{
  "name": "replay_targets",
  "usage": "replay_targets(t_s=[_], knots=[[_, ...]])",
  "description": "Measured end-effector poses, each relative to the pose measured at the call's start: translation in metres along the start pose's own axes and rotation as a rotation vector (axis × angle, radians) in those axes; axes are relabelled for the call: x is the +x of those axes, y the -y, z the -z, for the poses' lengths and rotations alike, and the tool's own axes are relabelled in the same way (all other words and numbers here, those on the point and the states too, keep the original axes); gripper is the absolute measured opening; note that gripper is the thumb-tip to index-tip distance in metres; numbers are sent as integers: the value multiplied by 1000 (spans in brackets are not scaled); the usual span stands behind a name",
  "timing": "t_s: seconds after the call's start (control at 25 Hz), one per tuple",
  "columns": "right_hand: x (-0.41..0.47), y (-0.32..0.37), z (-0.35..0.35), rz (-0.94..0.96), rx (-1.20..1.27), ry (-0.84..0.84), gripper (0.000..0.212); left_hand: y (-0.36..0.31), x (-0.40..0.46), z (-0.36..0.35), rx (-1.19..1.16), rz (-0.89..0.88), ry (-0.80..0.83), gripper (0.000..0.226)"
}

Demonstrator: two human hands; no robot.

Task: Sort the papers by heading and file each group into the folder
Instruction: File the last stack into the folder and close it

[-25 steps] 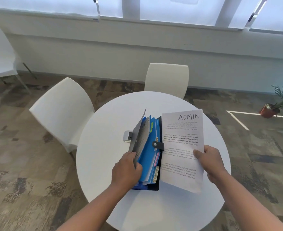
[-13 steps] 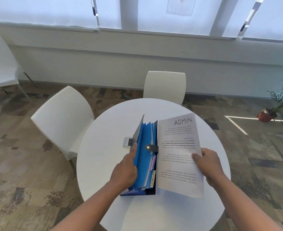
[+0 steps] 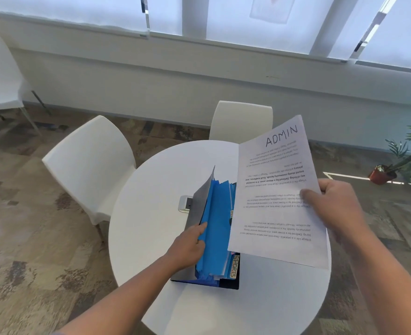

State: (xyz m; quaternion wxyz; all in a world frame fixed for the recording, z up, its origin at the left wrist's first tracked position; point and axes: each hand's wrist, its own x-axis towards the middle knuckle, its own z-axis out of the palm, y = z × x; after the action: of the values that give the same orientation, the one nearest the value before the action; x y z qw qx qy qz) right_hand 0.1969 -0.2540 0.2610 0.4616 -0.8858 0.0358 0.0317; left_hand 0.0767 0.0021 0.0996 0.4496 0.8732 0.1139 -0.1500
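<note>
Folder (image 3: pixel 214 238) at the middle of the round table (image 3: pixel 151 189), standing open: grey cover (image 3: pixel 201 197) lifted at its left side, blue dividers (image 3: pixel 217 218) fanned inside, black back (image 3: pixel 231 284) showing at the near edge. One yellow tab (image 3: pixel 235 267) near the folder's near right corner reads SPORTS; a second tab farther back is mostly hidden and unreadable, and whether the pockets hold any papers cannot be told. Sheet (image 3: pixel 279 189) headed ADMIN, raised over the folder's right side and covering that half of it; heading handwritten at the far end, printed body text upside down to the viewer and too small to read in full. Right hand (image 3: pixel 332 209) grips the sheet's right edge, thumb on top, fingers curled behind and out of sight, somewhat blurred. Left hand (image 3: pixel 187 247) at the folder's left side, fingers reaching in between cover and first divider; how the fingertips lie is hidden. Small white device (image 3: pixel 184 204) on the table just left of the folder, partly behind the cover. Two white chairs (image 3: pixel 88 165) beyond the table; a third left of these, cut off by the frame. Potted plant (image 3: pixel 393 170) on the floor well right of the table, cut off at the edge.
</note>
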Motion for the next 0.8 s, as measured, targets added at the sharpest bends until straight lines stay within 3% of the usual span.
replay_targets(t_s=[0.28, 0.8], knots=[[2, -33, -66, -53, -136, 137, 16, 14, 4, -5, -116, 37, 12, 60], [13, -33, -119, -53, -292, 161, 15, 20, 9, -7, -134, 41, 14, 60]])
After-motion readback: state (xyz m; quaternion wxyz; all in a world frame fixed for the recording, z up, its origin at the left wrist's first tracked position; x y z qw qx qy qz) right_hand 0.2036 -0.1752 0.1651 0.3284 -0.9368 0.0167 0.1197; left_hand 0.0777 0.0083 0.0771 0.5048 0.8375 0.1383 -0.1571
